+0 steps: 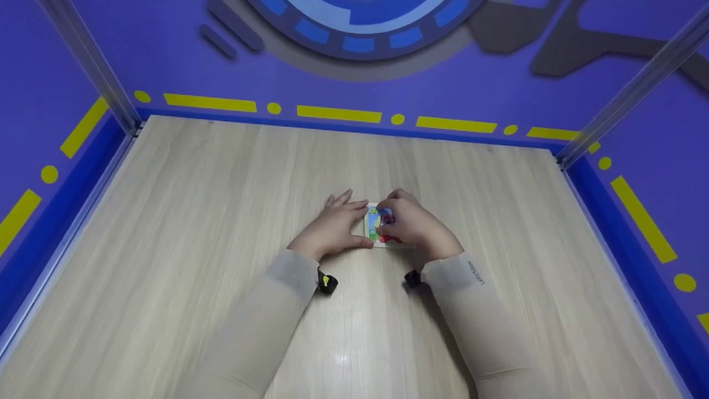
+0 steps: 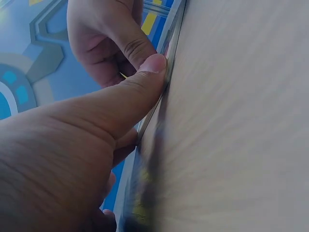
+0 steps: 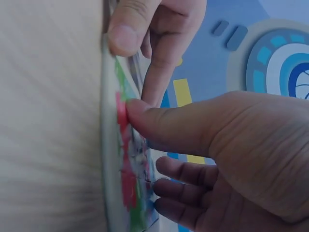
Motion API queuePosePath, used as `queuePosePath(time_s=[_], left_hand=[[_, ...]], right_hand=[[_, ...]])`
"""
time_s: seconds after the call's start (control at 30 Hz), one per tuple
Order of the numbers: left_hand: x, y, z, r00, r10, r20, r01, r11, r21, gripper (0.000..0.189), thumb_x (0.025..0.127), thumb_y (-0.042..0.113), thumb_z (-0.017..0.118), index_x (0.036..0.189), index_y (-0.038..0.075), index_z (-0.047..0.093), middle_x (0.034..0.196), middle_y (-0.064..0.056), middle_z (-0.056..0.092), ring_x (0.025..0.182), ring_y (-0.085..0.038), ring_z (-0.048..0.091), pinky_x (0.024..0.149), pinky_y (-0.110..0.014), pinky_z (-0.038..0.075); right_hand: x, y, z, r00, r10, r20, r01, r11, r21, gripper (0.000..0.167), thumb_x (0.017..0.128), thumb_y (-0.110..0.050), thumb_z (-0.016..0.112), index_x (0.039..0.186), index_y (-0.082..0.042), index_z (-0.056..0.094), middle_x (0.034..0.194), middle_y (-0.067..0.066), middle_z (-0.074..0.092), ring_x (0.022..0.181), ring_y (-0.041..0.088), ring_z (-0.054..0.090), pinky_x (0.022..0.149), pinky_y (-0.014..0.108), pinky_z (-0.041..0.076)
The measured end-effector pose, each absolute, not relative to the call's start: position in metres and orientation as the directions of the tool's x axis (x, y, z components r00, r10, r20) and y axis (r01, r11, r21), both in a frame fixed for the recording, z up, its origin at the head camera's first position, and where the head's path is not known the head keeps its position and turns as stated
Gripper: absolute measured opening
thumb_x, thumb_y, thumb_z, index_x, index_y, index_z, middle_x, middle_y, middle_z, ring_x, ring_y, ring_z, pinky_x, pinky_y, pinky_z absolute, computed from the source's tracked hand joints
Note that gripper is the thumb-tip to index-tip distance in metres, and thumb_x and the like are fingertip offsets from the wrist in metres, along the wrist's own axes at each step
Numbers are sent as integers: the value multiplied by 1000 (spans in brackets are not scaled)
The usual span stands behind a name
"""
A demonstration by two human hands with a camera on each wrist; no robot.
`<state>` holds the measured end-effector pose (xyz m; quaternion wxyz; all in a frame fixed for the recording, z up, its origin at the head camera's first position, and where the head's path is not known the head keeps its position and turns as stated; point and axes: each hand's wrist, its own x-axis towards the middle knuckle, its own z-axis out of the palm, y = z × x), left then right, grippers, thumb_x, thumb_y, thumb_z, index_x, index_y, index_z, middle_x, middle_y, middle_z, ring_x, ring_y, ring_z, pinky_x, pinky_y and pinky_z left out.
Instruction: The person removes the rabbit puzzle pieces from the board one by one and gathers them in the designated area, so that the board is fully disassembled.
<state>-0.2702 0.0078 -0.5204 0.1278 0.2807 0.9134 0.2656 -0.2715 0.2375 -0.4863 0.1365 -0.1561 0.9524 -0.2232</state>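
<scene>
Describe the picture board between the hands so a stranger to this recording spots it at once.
Start at the pale wood-grain tabletop and go near its middle. Between the left hand at its left edge and the right hand partly covering it is a flat picture board. Its red, blue and green print inside a pale border sets it apart from the plain wood.

Dark "Let's Slim" lettering (image 1: 476, 273), on right sleeve (image 1: 490, 321)
</scene>
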Motion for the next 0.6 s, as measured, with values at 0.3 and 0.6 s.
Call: queuePosePath(time_s=[0.3, 0.6], left_hand=[[-271, 9, -522, -815, 576, -71, 437, 689, 578, 98, 94, 58, 88, 172, 11, 49, 184, 0, 41, 181, -32, 11, 148, -57, -1], [-271, 9, -524, -822, 566, -60, 436, 693, 575, 101, 93, 58, 90, 173, 11, 48, 184, -2, 42, 180, -34, 13, 148, -59, 0]], right_hand=[[-279, 239, -487, -907, -320, -275, -148, 852, -503, 56, 101, -22, 83, 150, -2, 64, 158, 18, 54, 139, 35, 54, 126, 55, 51], [-283, 239, -490, -906, -303, -297, -86, 817, -570, 54, 100, -15, 85, 147, -5, 61, 152, 15, 55, 128, 30, 59, 114, 48, 57]])
